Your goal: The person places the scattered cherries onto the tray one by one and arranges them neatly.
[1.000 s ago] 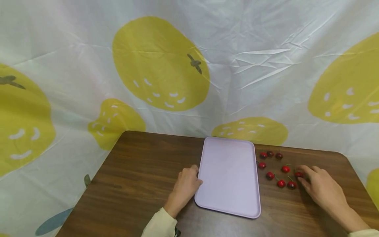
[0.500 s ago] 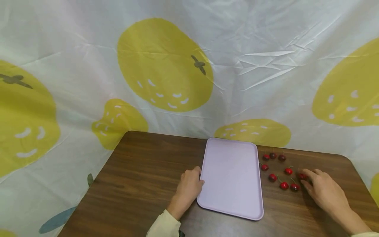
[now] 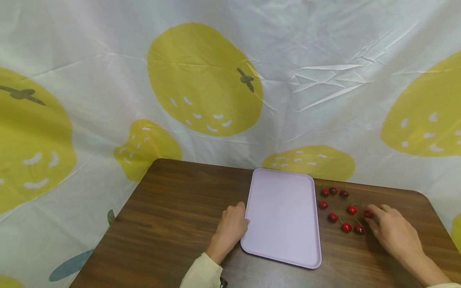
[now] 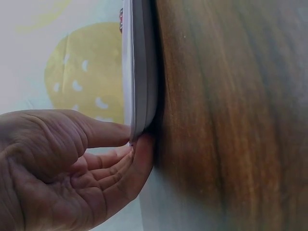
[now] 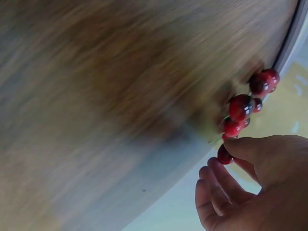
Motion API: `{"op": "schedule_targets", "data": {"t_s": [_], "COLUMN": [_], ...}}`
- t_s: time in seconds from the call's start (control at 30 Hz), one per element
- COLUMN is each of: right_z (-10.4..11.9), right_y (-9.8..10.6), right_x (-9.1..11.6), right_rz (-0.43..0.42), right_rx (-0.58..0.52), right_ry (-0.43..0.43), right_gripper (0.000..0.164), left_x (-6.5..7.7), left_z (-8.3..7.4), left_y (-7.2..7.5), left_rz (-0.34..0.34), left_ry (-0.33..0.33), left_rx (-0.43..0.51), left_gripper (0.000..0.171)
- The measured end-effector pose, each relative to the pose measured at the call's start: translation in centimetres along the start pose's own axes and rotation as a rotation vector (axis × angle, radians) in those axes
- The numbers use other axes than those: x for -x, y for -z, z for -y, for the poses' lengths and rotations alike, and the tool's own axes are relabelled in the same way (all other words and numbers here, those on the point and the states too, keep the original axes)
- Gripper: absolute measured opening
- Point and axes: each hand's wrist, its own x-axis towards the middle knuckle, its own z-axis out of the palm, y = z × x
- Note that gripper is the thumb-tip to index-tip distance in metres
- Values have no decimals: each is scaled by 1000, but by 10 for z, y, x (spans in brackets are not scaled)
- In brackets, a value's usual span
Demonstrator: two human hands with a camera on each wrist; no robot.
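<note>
My left hand [image 3: 230,226] holds the left edge of a pale lilac tray [image 3: 282,220]. In the left wrist view the thumb lies at the top of the tray's rim [image 4: 136,72] and the curled fingers [image 4: 143,154] reach its underside. Right of the tray, my right hand [image 3: 397,230] pinches a red cherry [image 3: 368,214] at the right end of a loose cluster. The right wrist view has this dark red cherry [image 5: 224,154] between thumb and index finger, the other fingers bent below.
Several more cherries with green stems, such as a bright one [image 3: 351,210] and a darker one [image 3: 359,229], lie between tray and right hand. A brown wood-grain table [image 3: 180,200] bears everything. Behind it hangs a white cloth [image 3: 281,52] with yellow fruit prints.
The head view has shifted slightly, so everything sits a little further right and lower. My left hand keeps its hold on the tray; my right fingers stay at the same cherry.
</note>
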Motion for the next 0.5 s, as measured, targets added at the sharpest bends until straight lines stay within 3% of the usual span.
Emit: {"op": "schedule_targets", "data": {"t_s": [0.13,0.23,0.47,0.5], "right_z": [11,27,83,90], "right_y": [3,2,-11,-14], "right_x": [-5,-13,-36,-39], "right_rz": [-16,-71,-177,-180], "right_rx": [-8,-26,-89,-92], "right_ry": [-11,9,100,105], "right_gripper": [43,44,42,41], "left_x": [-4,-5,-11,-9], "left_z": [5,2,9,6], "left_y": [-8,-5,-12,-7], "left_rz": [-10,17,66,74], "left_ry": [5,29,87,92], "left_rx": [1,33,32,45], "left_gripper": [26,26,25,25]}}
